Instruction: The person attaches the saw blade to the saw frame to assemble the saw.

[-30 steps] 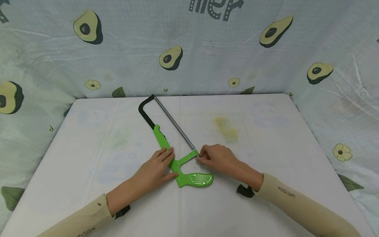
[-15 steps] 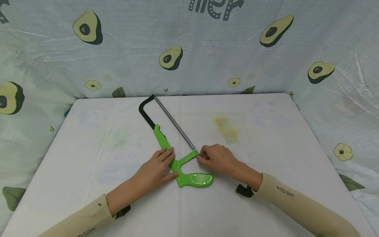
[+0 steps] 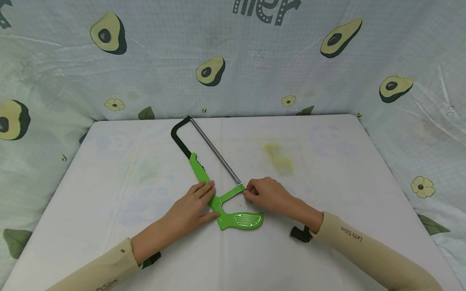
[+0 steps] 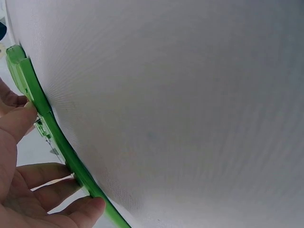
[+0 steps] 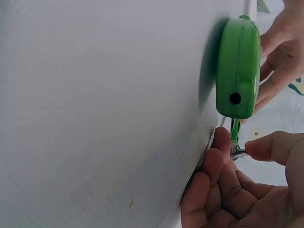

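Note:
A hacksaw (image 3: 238, 220) with a green handle and frame, black front bow and grey metal blade bar lies flat on the white-covered table. My left hand (image 3: 194, 204) rests across its green frame; the fingers press on it, thumb near the handle's root. In the left wrist view the fingertips (image 4: 97, 203) touch the green edge. At the near end of the blade, my right hand (image 3: 267, 194) pinches a small metal wing nut (image 5: 240, 151) between thumb and index finger. The other right fingers are curled by the cloth. In the head view those fingers mostly hide the nut.
White cloth covers the table (image 3: 320, 161), with a faint yellow patch right of the blade. An avocado-print curtain (image 3: 247, 93) rises behind and at both sides. Black camera mounts (image 3: 301, 234) sit under both wrists.
The right fingertips have shifted slightly at the wing nut, which shows less in the head view than a second ago. The hacksaw and left hand have stayed in place.

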Available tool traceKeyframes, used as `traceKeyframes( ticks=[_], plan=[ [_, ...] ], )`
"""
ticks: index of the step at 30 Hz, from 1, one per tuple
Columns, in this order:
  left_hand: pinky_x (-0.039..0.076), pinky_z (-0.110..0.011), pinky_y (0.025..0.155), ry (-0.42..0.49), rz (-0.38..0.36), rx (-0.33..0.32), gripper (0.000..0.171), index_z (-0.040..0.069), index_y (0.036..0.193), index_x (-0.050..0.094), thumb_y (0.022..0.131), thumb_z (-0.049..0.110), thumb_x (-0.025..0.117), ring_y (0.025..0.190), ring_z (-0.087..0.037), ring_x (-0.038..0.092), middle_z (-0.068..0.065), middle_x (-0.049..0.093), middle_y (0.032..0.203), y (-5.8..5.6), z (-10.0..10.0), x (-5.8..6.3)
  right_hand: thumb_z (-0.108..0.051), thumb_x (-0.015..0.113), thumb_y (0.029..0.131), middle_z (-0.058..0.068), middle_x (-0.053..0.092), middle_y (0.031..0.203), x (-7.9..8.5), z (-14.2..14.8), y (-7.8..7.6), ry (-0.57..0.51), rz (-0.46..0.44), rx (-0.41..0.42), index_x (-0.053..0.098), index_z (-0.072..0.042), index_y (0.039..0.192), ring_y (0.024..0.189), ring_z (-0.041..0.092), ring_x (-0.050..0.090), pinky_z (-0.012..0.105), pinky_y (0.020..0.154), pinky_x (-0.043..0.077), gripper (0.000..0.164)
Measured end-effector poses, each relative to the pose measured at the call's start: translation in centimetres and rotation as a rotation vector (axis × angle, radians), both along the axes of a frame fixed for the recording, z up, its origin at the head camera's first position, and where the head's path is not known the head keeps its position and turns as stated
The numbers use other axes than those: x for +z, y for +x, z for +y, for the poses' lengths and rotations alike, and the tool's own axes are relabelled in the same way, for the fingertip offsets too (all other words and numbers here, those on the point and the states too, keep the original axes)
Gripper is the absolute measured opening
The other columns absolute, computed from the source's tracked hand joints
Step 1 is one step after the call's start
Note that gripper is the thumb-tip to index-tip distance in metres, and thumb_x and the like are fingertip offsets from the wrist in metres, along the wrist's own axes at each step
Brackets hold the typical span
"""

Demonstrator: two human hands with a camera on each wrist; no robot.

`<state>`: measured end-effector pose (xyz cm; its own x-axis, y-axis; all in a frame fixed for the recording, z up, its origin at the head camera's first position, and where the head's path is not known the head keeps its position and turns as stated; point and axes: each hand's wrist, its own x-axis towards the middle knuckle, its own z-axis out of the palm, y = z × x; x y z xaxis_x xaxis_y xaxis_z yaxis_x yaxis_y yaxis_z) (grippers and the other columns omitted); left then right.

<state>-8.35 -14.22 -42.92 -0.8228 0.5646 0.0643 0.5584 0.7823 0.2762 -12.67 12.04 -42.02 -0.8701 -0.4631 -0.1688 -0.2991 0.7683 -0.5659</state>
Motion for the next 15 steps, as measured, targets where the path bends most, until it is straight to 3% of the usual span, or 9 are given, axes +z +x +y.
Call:
traceKeyframes(
  ticks=[5, 15],
  plan=[
    [0.049, -0.047, 0.106, -0.001, 0.000, 0.001, 0.073, -0.008, 0.139, 0.057, 0.089, 0.041, 0.078, 0.140, -0.043, 0.044, -0.022, 0.049, 0.151, -0.01, 0.08, 0.04, -0.020, 0.064, 0.099, -0.009, 0.067, 0.073, -0.06, 0.20, -0.08, -0.022, -0.027, -0.008, 0.072, -0.006, 0.099, 0.063, 0.004, 0.058, 0.022, 0.058, 0.048, 0.016],
    [0.048, -0.047, 0.107, -0.009, 0.001, -0.002, 0.073, -0.008, 0.139, 0.057, 0.090, 0.041, 0.077, 0.140, -0.043, 0.044, -0.022, 0.049, 0.152, 0.00, 0.19, 0.07, -0.025, 0.068, 0.099, -0.009, 0.066, 0.079, 0.16, 1.00, -0.05, -0.016, 0.044, 0.000, 0.068, -0.014, 0.101, 0.065, 0.003, 0.058, 0.024, 0.058, 0.050, 0.011]
  ],
)
